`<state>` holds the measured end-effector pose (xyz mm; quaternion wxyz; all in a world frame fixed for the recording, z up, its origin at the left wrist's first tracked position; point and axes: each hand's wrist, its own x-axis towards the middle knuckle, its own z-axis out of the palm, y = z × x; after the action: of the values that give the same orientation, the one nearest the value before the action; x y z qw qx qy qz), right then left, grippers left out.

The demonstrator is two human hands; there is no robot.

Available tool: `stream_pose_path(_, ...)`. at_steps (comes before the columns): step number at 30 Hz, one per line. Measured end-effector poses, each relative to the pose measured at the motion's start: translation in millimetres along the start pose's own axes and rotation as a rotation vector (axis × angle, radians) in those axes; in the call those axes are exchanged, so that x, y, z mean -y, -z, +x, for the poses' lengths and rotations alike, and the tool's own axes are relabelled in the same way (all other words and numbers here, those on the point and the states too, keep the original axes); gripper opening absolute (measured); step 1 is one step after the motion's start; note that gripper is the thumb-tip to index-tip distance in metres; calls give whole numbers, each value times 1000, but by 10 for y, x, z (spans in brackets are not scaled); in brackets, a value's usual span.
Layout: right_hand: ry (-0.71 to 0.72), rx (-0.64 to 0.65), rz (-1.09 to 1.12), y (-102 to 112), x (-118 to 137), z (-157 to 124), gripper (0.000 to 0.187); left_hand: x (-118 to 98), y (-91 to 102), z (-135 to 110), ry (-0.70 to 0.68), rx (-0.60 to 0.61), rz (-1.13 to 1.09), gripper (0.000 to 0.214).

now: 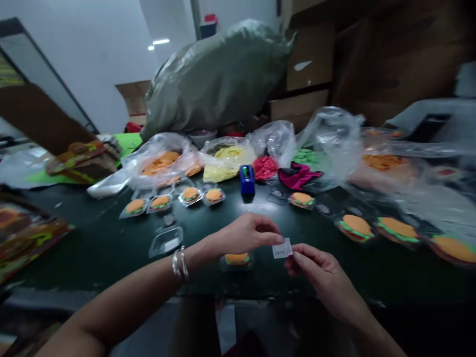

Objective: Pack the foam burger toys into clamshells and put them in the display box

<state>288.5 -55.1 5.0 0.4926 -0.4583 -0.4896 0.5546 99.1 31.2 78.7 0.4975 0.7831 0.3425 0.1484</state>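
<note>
Both my hands meet over the near edge of a dark green table (pixel 111 243). My left hand (pixel 243 235), with bangles on the wrist, pinches one side of a small white paper label (pixel 282 249). My right hand (pixel 316 272) pinches the label's other side with thumb and fingertips. Just under my left hand lies a small burger-shaped toy in a clear plastic case (pixel 237 259). Several more burger toys in clear cases sit in a row further back (pixel 190 195), and larger ones lie at the right (pixel 356 227).
A blue tape dispenser (pixel 247 179) stands mid-table. Behind it lie clear plastic bags of orange (pixel 161 162), yellow (pixel 223 163), red and green pieces. An empty clear case (pixel 166 241) lies left of my wrist. A big grey sack (pixel 223 74) and cardboard boxes (pixel 312 59) fill the back.
</note>
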Motion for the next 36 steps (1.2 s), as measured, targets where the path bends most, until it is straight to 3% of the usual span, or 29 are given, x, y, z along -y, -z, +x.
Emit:
stream_pose_path(3,-13,81,-55,-237,-25,134,27,201,109,-132,35,-26,-185,10)
stream_pose_path(6,10,75,-103,-370,-21,297,27,297,293,-220,42,-155,-323,8)
stream_pose_path(9,74,25,-255,-430,-35,419,27,350,467,-330,45,-272,-327,8)
stream_pose_path(11,143,-5,-406,-453,-79,446,31,405,516,-421,76,-252,-287,8)
stream_pose_path(14,219,-18,-522,-510,-150,405,44,490,482,-545,134,-178,-190,10)
stream_pose_path(21,214,-9,-408,-659,-35,328,29,411,336,-593,138,-186,-72,12)
stream_pose_path(26,236,-72,-828,-511,-271,287,44,485,390,-709,162,-274,-209,11)
stream_pose_path(28,241,-98,-1026,-484,-437,238,47,589,341,-781,112,-332,-365,18)
stream_pose_path(30,266,-143,-1178,-523,-567,191,46,714,201,-810,45,-466,-401,30)
stream_pose_path(33,323,-202,-1298,-667,-657,163,46,913,-129,-739,-13,-705,-181,46)
stream_pose_path(36,360,-224,-1291,-795,-704,178,45,1085,-444,-596,-13,-772,-132,53)
